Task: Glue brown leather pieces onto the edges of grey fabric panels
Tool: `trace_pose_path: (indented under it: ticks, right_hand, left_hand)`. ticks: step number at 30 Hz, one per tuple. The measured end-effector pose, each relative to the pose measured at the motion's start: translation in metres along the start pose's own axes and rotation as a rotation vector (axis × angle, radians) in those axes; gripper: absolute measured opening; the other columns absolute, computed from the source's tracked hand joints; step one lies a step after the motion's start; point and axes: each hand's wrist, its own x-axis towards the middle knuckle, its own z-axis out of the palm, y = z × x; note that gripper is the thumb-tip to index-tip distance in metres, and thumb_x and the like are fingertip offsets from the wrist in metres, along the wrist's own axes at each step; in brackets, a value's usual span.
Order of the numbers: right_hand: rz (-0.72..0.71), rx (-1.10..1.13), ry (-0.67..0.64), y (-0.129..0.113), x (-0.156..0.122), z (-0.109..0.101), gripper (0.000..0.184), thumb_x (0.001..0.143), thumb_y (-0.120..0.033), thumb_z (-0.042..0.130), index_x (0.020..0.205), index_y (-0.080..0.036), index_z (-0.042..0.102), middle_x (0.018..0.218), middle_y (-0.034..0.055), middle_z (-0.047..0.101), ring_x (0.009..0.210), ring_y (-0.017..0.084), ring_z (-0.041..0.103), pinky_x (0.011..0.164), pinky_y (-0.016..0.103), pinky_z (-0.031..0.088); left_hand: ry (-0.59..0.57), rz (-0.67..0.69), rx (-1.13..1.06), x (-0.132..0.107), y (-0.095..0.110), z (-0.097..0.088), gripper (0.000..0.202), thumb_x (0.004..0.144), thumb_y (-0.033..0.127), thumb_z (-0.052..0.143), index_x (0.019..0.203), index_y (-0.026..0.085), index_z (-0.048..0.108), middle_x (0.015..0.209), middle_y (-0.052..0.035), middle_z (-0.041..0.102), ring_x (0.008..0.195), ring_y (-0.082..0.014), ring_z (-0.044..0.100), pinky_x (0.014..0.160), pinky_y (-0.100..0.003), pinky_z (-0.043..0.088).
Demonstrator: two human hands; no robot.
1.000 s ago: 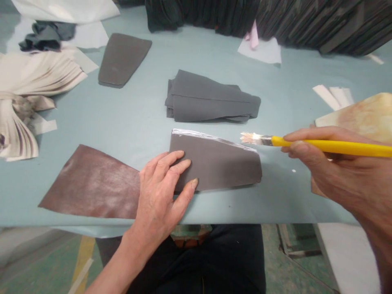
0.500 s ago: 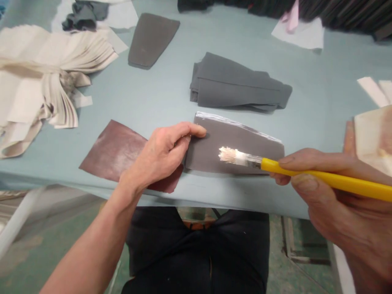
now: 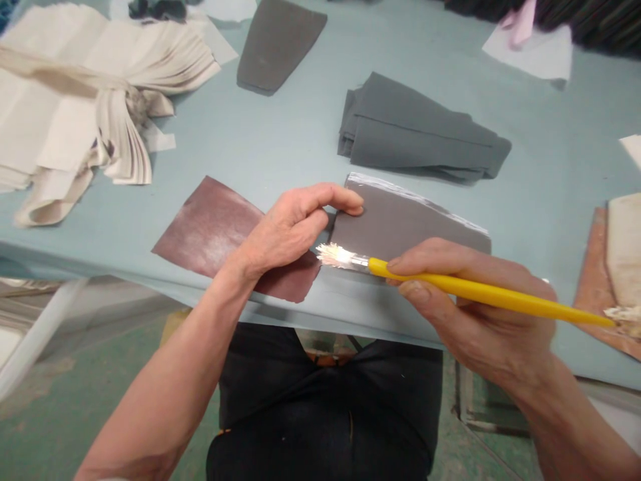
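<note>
A grey leather piece (image 3: pixel 400 220) lies near the table's front edge, its far edge shiny with wet glue. My left hand (image 3: pixel 293 227) has its fingers curled, and the fingertips press down on the piece's left end. My right hand (image 3: pixel 471 310) grips a yellow-handled brush (image 3: pixel 481 292). The brush's bristles touch the near left corner of the grey piece, close to my left hand. A brown leather piece (image 3: pixel 220 230) lies flat under and left of my left hand.
A stack of folded grey pieces (image 3: pixel 420 130) sits behind the work. A single dark grey piece (image 3: pixel 278 40) lies farther back. Cream paper sheets (image 3: pixel 75 87) are heaped at the left. A stained board (image 3: pixel 608 267) sits at the right. The blue-grey table (image 3: pixel 250 147) ends just in front of me.
The brush moved from beyond the piece's right end, over its top, to the near left corner. My left hand went from lying flat to curled fingertips pressing the left end. The view shifted left.
</note>
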Motion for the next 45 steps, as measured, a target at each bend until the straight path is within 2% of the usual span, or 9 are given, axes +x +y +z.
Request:
trace_pose_path:
  ticks: [5, 9, 14, 23, 30, 36, 40, 43, 45]
  right_hand:
    - [0.040, -0.007, -0.013, 0.006, 0.000, 0.004, 0.007, 0.097, -0.024, 0.075, 0.101, -0.027, 0.080, 0.090, 0.0031, 0.079, 0.075, 0.017, 0.074, 0.067, 0.026, 0.061]
    - [0.068, -0.038, -0.009, 0.009, -0.006, -0.003, 0.007, 0.097, -0.025, 0.075, 0.101, -0.028, 0.081, 0.091, 0.0034, 0.079, 0.073, 0.018, 0.073, 0.066, 0.026, 0.060]
    - [0.092, -0.059, -0.010, 0.011, -0.017, -0.023, 0.008, 0.096, -0.025, 0.078, 0.101, -0.028, 0.082, 0.088, 0.0025, 0.079, 0.072, 0.016, 0.073, 0.065, 0.025, 0.060]
    - [0.081, -0.129, -0.019, 0.016, -0.043, -0.066, 0.018, 0.095, -0.015, 0.076, 0.106, -0.028, 0.082, 0.090, 0.0006, 0.080, 0.072, 0.015, 0.074, 0.064, 0.023, 0.060]
    - [0.162, -0.197, 0.027, 0.018, -0.061, -0.092, 0.012, 0.096, -0.019, 0.075, 0.103, -0.025, 0.081, 0.092, 0.0014, 0.081, 0.077, 0.017, 0.077, 0.069, 0.025, 0.062]
    - [0.220, -0.350, 0.107, 0.010, -0.076, -0.111, 0.008, 0.096, -0.022, 0.077, 0.100, -0.028, 0.081, 0.089, -0.0012, 0.080, 0.072, 0.014, 0.075, 0.068, 0.024, 0.059]
    - [0.152, -0.289, 0.162, 0.004, -0.063, -0.098, 0.013, 0.097, -0.023, 0.077, 0.106, -0.031, 0.082, 0.091, -0.0002, 0.080, 0.072, 0.016, 0.074, 0.072, 0.029, 0.061]
    - [0.086, -0.115, 0.081, 0.000, -0.037, -0.070, 0.014, 0.098, -0.019, 0.074, 0.104, -0.030, 0.081, 0.094, 0.0006, 0.080, 0.076, 0.017, 0.075, 0.070, 0.028, 0.062]
    - [0.065, -0.045, 0.022, 0.000, -0.019, -0.049, 0.009, 0.099, -0.022, 0.074, 0.103, -0.028, 0.081, 0.094, 0.0022, 0.081, 0.077, 0.017, 0.074, 0.070, 0.028, 0.062]
  left_hand:
    - [0.010, -0.002, 0.025, 0.000, 0.000, 0.001, 0.053, 0.082, 0.005, 0.041, 0.118, 0.019, 0.078, 0.121, -0.0047, 0.081, 0.115, -0.0201, 0.073, 0.111, -0.036, 0.054]
    - [0.029, -0.025, 0.018, 0.000, 0.000, 0.003, 0.052, 0.083, 0.007, 0.041, 0.117, 0.019, 0.079, 0.119, -0.0050, 0.081, 0.112, -0.0197, 0.073, 0.109, -0.035, 0.055]
    - [0.057, -0.065, 0.024, 0.000, 0.003, 0.004, 0.049, 0.084, 0.008, 0.043, 0.116, 0.018, 0.079, 0.118, -0.0048, 0.082, 0.109, -0.0205, 0.074, 0.106, -0.035, 0.056]
    - [0.128, -0.116, 0.050, 0.001, 0.002, 0.007, 0.041, 0.085, 0.012, 0.052, 0.110, 0.025, 0.082, 0.115, -0.0004, 0.084, 0.110, -0.0245, 0.074, 0.107, -0.039, 0.058]
    - [0.156, -0.132, 0.117, 0.000, -0.007, 0.005, 0.042, 0.086, 0.014, 0.055, 0.111, 0.029, 0.084, 0.108, 0.0040, 0.085, 0.093, -0.0193, 0.075, 0.084, -0.031, 0.060]
    - [0.210, -0.126, 0.158, 0.001, 0.002, 0.009, 0.042, 0.083, 0.012, 0.053, 0.106, 0.026, 0.085, 0.109, 0.0029, 0.085, 0.090, -0.0157, 0.075, 0.081, -0.027, 0.057]
    - [0.190, -0.140, 0.134, 0.001, 0.003, 0.009, 0.040, 0.084, 0.013, 0.053, 0.106, 0.027, 0.084, 0.110, 0.0018, 0.085, 0.096, -0.0184, 0.076, 0.082, -0.028, 0.058]
    - [0.186, -0.133, 0.134, 0.001, 0.002, 0.009, 0.040, 0.084, 0.013, 0.053, 0.106, 0.028, 0.084, 0.110, 0.0020, 0.085, 0.099, -0.0189, 0.076, 0.083, -0.028, 0.058]
    - [0.187, -0.134, 0.124, 0.001, 0.001, 0.009, 0.041, 0.084, 0.013, 0.052, 0.106, 0.027, 0.084, 0.107, 0.0010, 0.085, 0.097, -0.0186, 0.077, 0.084, -0.027, 0.058]
